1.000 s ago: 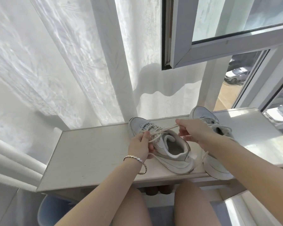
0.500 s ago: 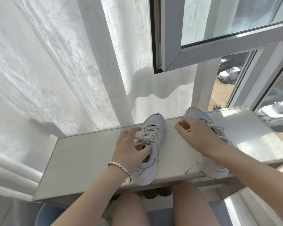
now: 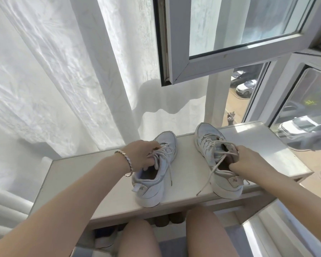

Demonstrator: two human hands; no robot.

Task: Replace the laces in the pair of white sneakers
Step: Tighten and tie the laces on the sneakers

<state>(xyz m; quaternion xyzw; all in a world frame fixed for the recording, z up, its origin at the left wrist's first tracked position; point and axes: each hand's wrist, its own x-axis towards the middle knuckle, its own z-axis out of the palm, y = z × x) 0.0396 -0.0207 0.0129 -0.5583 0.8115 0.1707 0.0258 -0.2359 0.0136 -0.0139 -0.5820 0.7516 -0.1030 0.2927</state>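
Note:
Two white sneakers stand side by side on a pale shelf (image 3: 82,175), toes pointing away from me. My left hand (image 3: 142,154) grips the tongue and collar of the left sneaker (image 3: 156,184), its fingers curled into the shoe's opening. The left sneaker's cream lace (image 3: 168,164) is threaded and one loose end hangs down its right side. My right hand (image 3: 248,160) grips the collar of the right sneaker (image 3: 222,182) with the thumb inside the opening. A loose lace end (image 3: 207,180) trails from the right sneaker onto the shelf.
An open window sash (image 3: 230,43) juts out above the shoes. White curtains (image 3: 54,80) hang behind and to the left. Glass panes at the right look down on parked cars. My bare knees sit just below the shelf's front edge, with dark shoes under it.
The left sneaker was turned from lying across to standing toe-away. My left hand shifted its grip to that shoe's opening. My right hand let go of the lace and moved onto the right sneaker's collar.

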